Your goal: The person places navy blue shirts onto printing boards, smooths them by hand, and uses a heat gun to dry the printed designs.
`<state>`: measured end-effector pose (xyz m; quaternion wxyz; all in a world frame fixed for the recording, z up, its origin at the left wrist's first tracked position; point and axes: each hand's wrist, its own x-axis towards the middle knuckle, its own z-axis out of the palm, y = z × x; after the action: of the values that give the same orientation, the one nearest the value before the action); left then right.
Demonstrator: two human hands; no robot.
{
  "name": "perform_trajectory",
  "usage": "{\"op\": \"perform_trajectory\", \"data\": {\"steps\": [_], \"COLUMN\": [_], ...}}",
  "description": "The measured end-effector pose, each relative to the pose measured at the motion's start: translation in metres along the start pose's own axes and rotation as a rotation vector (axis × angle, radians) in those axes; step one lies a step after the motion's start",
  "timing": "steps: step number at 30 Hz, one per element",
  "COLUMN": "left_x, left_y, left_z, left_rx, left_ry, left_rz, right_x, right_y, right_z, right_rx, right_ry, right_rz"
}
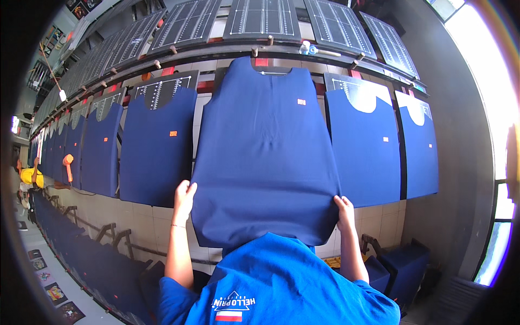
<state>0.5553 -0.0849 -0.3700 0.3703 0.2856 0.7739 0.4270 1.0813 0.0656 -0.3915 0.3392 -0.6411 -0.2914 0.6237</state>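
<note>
A navy fabric shirt panel (265, 151) with a scooped neckline stretches in front of me, its far end over a dark printing board (271, 70). A small orange print shows at its upper right. My left hand (186, 199) pinches the panel's left edge between thumb and fingers. Opposite it, my right hand (344, 210) grips the right edge, slightly lower. Between my hands the cloth is creased, and its near end sags close to my body.
Matching navy panels lie on boards to the left (157, 146) and right (365, 146). An orange blower (68, 167) stands at the left, near a person in yellow (31, 176). Beyond a dark rail, marked boards (262, 19) form another row; a small bottle (305, 47) sits on the rail.
</note>
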Motion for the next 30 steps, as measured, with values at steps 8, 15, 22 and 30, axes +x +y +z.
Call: {"op": "perform_trajectory", "data": {"steps": [8, 15, 22, 30], "left_x": [-0.093, -0.131, -0.02, 0.255], "left_y": [-0.114, -0.157, -0.004, 0.084], "left_z": [-0.003, 0.002, 0.027, 0.131], "left_rx": [0.206, 0.127, 0.383, 0.818], "left_ry": [0.1, 0.084, 0.152, 0.242], "left_rz": [-0.232, -0.388, 0.184, 0.665], "right_x": [-0.048, -0.067, -0.028, 0.192], "right_y": [0.074, 0.11, -0.012, -0.128], "right_z": [-0.041, -0.067, 0.023, 0.227], "right_rx": [-0.3, -0.508, -1.411, -1.188], "right_ry": [0.003, -0.016, -0.283, -0.076], "right_rz": [0.254, 0.289, 0.139, -1.158]}}
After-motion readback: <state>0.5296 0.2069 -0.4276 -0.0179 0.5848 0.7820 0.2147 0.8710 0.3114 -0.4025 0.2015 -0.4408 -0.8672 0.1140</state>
